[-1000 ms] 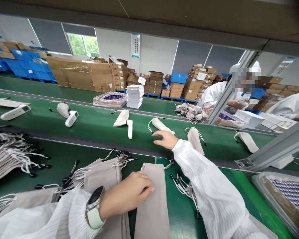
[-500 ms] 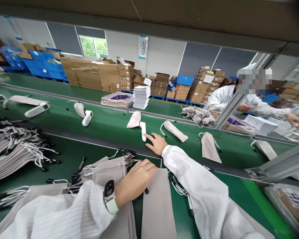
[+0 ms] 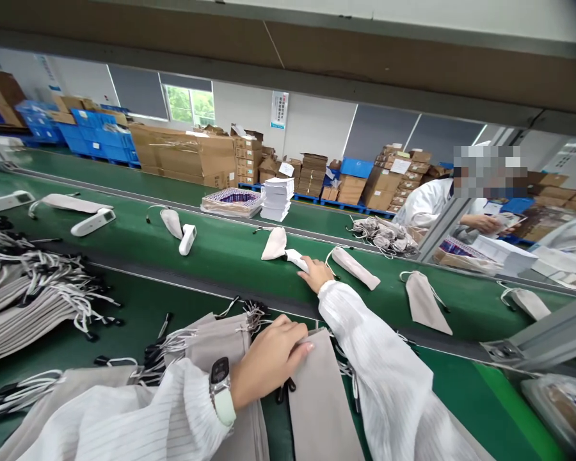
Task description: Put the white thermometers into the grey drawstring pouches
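Observation:
My right hand (image 3: 315, 275) is closed on the lower end of a white handheld thermometer (image 3: 296, 259) on the green conveyor belt. The thermometer lies slanted, its dark tip close to a small grey drawstring pouch (image 3: 274, 244). Nearer to me, my left hand (image 3: 272, 353), with a watch on the wrist, grips the top edge of a long flat grey drawstring pouch (image 3: 319, 397). Its thumb rests on the cloth while the other fingers curl at the edge. Under and beside the left forearm lie more grey pouches (image 3: 216, 339) with white cords and black cord ends.
Along the belt (image 3: 230, 269) lie other thermometers (image 3: 93, 222) and pouches (image 3: 427, 301). A big stack of pouches (image 3: 24, 301) is at left. Beyond stand a paper stack (image 3: 277, 198) and a tray (image 3: 233, 202). A co-worker (image 3: 427, 198) is behind a metal post (image 3: 444, 227) at right.
My right hand has closed on the thermometer, which has turned from nearly upright in view to slanted. My left hand stays at the pouch's top edge, its thumb now showing. The view has shifted slightly.

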The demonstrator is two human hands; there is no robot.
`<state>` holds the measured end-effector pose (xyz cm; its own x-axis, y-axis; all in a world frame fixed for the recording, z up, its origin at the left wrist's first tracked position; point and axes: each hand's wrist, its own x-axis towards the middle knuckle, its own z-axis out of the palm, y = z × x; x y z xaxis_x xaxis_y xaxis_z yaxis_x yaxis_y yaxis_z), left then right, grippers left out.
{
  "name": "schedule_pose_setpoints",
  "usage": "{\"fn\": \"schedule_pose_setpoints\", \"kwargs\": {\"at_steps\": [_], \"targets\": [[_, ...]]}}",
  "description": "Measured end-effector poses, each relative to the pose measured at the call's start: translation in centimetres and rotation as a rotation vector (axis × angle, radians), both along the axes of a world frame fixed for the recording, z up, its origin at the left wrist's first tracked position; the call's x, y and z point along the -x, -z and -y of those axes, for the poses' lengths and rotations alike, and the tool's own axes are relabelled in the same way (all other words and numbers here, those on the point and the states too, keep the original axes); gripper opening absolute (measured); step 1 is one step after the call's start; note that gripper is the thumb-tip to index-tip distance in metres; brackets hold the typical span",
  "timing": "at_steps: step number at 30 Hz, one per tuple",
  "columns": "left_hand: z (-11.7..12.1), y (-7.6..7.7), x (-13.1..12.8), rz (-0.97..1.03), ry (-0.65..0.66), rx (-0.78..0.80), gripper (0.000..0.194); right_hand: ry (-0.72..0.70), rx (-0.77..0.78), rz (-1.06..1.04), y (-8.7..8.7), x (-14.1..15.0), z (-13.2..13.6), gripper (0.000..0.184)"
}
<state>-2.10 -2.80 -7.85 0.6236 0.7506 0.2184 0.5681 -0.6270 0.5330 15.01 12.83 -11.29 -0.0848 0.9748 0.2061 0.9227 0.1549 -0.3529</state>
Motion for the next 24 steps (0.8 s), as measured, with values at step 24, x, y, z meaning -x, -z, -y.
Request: {"fn": "schedule_pose_setpoints", "kwargs": {"at_steps": [24], "targets": [[-1.3,0.9,0.5,0.103,0.005,0.242,0.019,-0.394,-0.557,-1.028,-6.3,-0.1,7.7,0.027]]}}
